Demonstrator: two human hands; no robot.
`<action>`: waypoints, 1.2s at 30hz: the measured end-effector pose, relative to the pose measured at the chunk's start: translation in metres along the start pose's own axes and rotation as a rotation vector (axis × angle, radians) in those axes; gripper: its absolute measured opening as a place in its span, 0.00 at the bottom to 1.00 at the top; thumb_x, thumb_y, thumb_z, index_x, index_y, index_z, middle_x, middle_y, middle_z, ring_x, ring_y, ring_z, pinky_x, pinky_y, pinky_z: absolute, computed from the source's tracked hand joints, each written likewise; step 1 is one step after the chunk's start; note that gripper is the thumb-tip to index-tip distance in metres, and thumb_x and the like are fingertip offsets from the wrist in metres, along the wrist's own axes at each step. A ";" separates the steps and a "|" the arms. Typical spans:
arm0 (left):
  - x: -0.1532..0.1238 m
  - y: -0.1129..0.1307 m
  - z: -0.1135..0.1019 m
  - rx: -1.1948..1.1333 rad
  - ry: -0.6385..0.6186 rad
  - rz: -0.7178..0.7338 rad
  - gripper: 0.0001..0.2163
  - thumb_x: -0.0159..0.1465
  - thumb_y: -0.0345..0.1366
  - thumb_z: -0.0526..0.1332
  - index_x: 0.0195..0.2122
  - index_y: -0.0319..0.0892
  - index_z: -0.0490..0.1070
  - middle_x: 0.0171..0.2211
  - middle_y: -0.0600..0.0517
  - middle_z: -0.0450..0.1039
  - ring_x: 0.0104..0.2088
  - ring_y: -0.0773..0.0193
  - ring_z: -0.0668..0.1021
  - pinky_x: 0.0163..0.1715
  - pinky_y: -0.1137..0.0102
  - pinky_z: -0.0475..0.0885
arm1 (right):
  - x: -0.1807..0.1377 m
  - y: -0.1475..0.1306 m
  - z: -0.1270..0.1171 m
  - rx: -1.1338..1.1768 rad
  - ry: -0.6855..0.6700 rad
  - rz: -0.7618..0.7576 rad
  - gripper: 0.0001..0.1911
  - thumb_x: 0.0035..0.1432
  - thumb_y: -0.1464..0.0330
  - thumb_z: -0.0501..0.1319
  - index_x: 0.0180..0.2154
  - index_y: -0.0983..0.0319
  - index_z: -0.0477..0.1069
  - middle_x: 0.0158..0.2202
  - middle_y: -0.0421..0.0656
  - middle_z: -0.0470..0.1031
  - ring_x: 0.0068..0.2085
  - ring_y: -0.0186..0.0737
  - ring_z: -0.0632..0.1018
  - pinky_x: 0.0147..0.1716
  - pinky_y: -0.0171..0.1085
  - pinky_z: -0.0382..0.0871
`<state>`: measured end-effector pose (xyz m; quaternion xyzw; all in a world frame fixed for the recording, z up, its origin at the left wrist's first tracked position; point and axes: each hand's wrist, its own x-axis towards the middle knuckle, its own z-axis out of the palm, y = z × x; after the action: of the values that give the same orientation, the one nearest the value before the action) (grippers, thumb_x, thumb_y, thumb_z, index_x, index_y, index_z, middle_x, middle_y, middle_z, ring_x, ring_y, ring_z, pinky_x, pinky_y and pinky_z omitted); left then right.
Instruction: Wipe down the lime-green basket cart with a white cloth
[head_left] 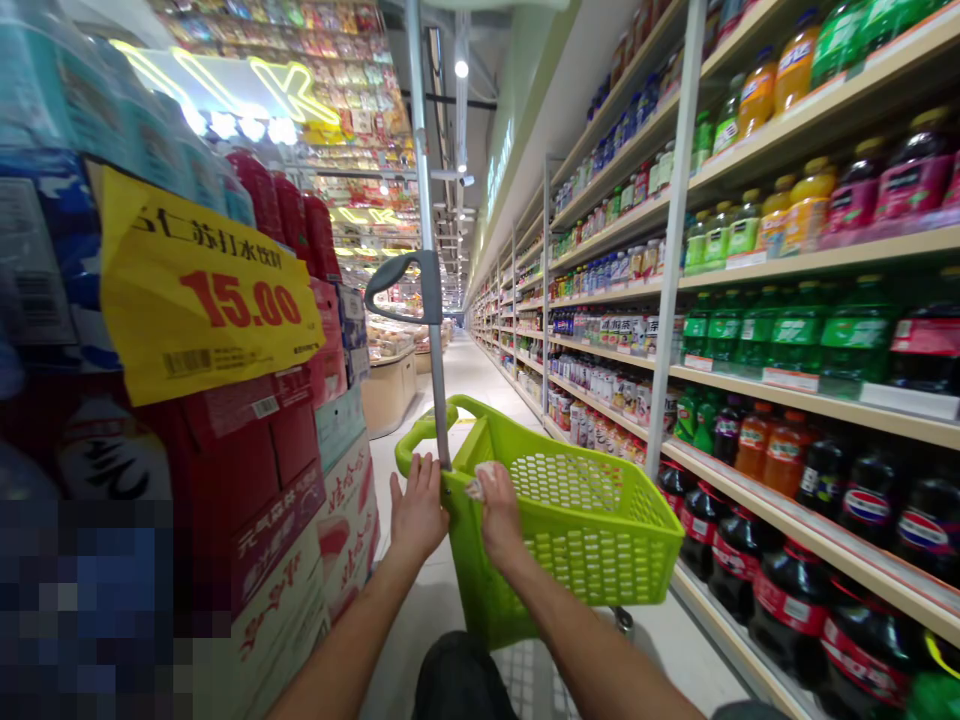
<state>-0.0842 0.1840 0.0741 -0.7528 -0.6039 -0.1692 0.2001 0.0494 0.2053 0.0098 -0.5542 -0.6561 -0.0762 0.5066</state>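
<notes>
A lime-green shopping cart (570, 530) with a perforated basket stands in front of my knees. From its near corner a grey metal pole (426, 190) rises, carrying a grey looped handle (401, 288). My left hand (420, 512) rests against the cart beside the foot of the pole, its fingers stretched out and holding nothing. In my right hand (501, 515) a crumpled whitish cloth (480, 482) is pinched, pressed at the basket's near rim. Part of the cloth is hidden by my fingers.
Shelves (750, 270) of bottled drinks line the right side. On the left, stacked drink cartons (277, 500) bear a yellow price sign (210, 290). A pale tiled aisle (472, 365) runs ahead past a display counter (390, 390). The lower-left corner is pixelated.
</notes>
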 end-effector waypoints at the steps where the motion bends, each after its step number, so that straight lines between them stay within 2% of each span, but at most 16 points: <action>1: -0.001 0.001 0.000 0.008 0.001 0.011 0.34 0.50 0.33 0.50 0.60 0.35 0.45 0.63 0.48 0.41 0.62 0.56 0.42 0.57 0.49 0.43 | 0.005 -0.015 0.005 0.008 -0.028 -0.040 0.23 0.55 0.78 0.48 0.52 0.60 0.63 0.58 0.47 0.57 0.59 0.45 0.56 0.55 0.47 0.53; 3: -0.003 0.002 0.002 0.017 0.011 0.028 0.35 0.49 0.32 0.50 0.60 0.36 0.43 0.63 0.49 0.39 0.62 0.56 0.41 0.57 0.48 0.43 | 0.007 -0.025 0.005 -0.009 -0.089 -0.127 0.23 0.55 0.77 0.50 0.52 0.58 0.63 0.59 0.45 0.55 0.60 0.46 0.54 0.56 0.48 0.52; 5: -0.005 0.001 0.003 0.015 0.024 0.038 0.35 0.49 0.32 0.50 0.61 0.36 0.42 0.63 0.49 0.37 0.62 0.56 0.40 0.57 0.48 0.42 | 0.001 -0.010 -0.008 -0.056 -0.126 -0.176 0.24 0.54 0.78 0.50 0.51 0.56 0.64 0.60 0.43 0.55 0.61 0.46 0.52 0.56 0.49 0.50; 9: -0.007 0.004 0.006 -0.016 0.051 0.045 0.35 0.49 0.30 0.50 0.60 0.36 0.42 0.63 0.49 0.37 0.62 0.57 0.40 0.58 0.49 0.41 | -0.012 0.039 -0.035 -0.157 -0.073 -0.077 0.28 0.50 0.83 0.48 0.52 0.59 0.64 0.59 0.46 0.56 0.61 0.45 0.52 0.57 0.50 0.49; 12: -0.008 0.018 0.010 -0.036 0.113 0.059 0.33 0.51 0.29 0.48 0.60 0.37 0.42 0.63 0.48 0.38 0.62 0.59 0.41 0.59 0.53 0.41 | -0.010 0.044 -0.034 -0.188 -0.082 -0.047 0.28 0.50 0.83 0.48 0.52 0.61 0.64 0.59 0.48 0.56 0.61 0.45 0.52 0.57 0.50 0.50; 14: -0.008 0.030 0.013 -0.037 0.135 0.132 0.32 0.52 0.28 0.48 0.60 0.37 0.44 0.63 0.48 0.40 0.62 0.60 0.42 0.59 0.55 0.42 | -0.005 0.039 -0.031 -0.207 -0.128 -0.086 0.26 0.52 0.82 0.49 0.52 0.61 0.64 0.59 0.48 0.55 0.61 0.46 0.53 0.56 0.50 0.50; 17: -0.006 0.045 0.017 -0.026 0.098 0.245 0.30 0.52 0.29 0.49 0.59 0.37 0.48 0.62 0.47 0.45 0.62 0.57 0.46 0.58 0.53 0.44 | -0.004 0.051 -0.045 -0.267 -0.173 -0.099 0.25 0.52 0.81 0.49 0.52 0.61 0.63 0.59 0.48 0.56 0.61 0.45 0.53 0.56 0.49 0.50; 22: 0.002 0.068 0.020 -0.021 0.051 0.259 0.28 0.52 0.29 0.49 0.57 0.36 0.53 0.61 0.45 0.49 0.61 0.55 0.49 0.58 0.49 0.43 | -0.022 0.096 -0.086 -0.433 -0.165 0.119 0.26 0.52 0.82 0.47 0.52 0.65 0.63 0.58 0.52 0.56 0.60 0.45 0.54 0.56 0.48 0.50; 27: 0.002 0.097 0.020 -0.062 -0.083 0.337 0.28 0.53 0.29 0.47 0.58 0.35 0.52 0.61 0.45 0.49 0.61 0.57 0.50 0.58 0.51 0.41 | -0.028 0.107 -0.091 -0.412 -0.230 -0.045 0.26 0.54 0.81 0.46 0.54 0.61 0.61 0.60 0.46 0.55 0.61 0.42 0.52 0.57 0.46 0.48; 32: 0.001 0.104 0.020 -0.062 -0.130 0.342 0.29 0.51 0.27 0.47 0.58 0.33 0.52 0.60 0.45 0.52 0.61 0.57 0.51 0.58 0.50 0.40 | -0.040 0.156 -0.124 -0.533 -0.147 0.077 0.24 0.54 0.82 0.47 0.50 0.62 0.65 0.57 0.49 0.60 0.60 0.45 0.56 0.54 0.48 0.53; 34: 0.001 0.110 0.019 -0.054 -0.125 0.299 0.28 0.52 0.28 0.47 0.57 0.32 0.53 0.59 0.42 0.53 0.61 0.55 0.52 0.57 0.49 0.40 | -0.045 0.164 -0.126 -0.544 -0.110 0.089 0.24 0.54 0.82 0.47 0.50 0.63 0.65 0.57 0.50 0.60 0.59 0.45 0.56 0.54 0.48 0.54; 36: 0.000 0.121 0.019 -0.060 -0.142 0.302 0.28 0.52 0.28 0.47 0.57 0.32 0.53 0.60 0.42 0.52 0.61 0.55 0.52 0.57 0.48 0.40 | -0.047 0.159 -0.116 -0.508 -0.104 0.014 0.24 0.54 0.81 0.47 0.50 0.62 0.65 0.57 0.49 0.60 0.59 0.43 0.56 0.54 0.47 0.53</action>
<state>0.0339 0.1707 0.0457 -0.8506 -0.4913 -0.1015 0.1576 0.2391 0.1579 -0.0436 -0.6713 -0.6373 -0.2065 0.3173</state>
